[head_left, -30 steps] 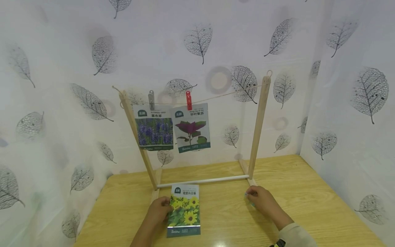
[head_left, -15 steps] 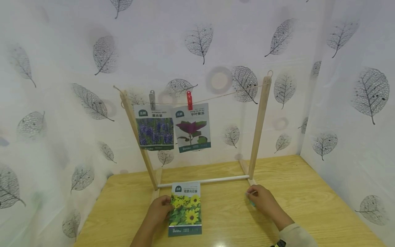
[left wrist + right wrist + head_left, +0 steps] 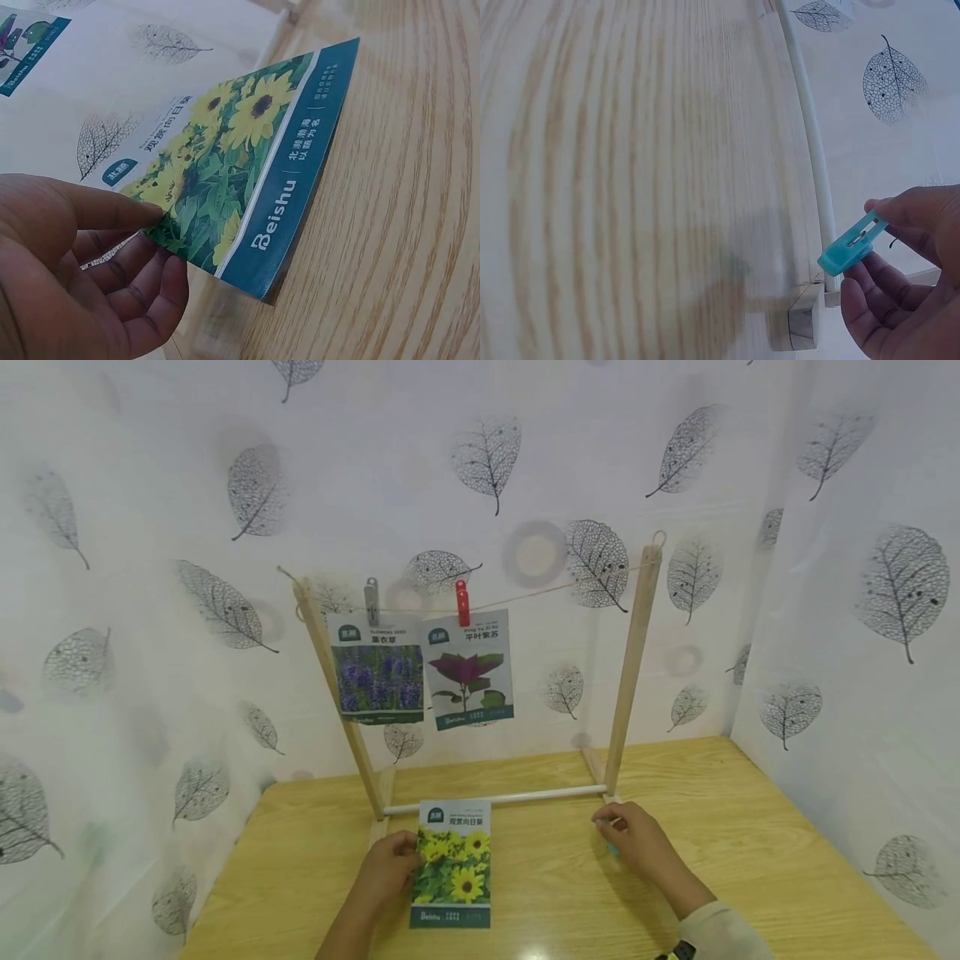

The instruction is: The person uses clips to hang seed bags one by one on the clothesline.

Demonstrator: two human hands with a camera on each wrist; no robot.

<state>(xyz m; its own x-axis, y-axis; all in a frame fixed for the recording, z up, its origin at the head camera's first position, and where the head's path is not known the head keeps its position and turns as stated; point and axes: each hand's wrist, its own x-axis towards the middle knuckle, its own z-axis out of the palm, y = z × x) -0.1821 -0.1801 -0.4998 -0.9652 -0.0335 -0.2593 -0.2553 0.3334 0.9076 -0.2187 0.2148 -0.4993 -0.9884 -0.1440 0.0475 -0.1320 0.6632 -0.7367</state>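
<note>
A seed packet printed with yellow sunflowers is pinched along its left edge by my left hand. In the left wrist view the packet tilts over the wood, its dark teal bottom strip toward the table. My right hand holds a small turquoise clothespin between thumb and fingers, near the foot of the right post. From the string hang a lavender packet under a grey clip and a purple-leaf packet under a red clip.
A wooden frame has a left post, a right post and a white rod joining them low down. String sags between the post tops. Behind the wooden table hangs a leaf-patterned white curtain.
The sunflower packet has risen slightly and swung a little to face up more squarely. The turquoise clothespin shows more in my right hand, whose fingers have shifted slightly.
</note>
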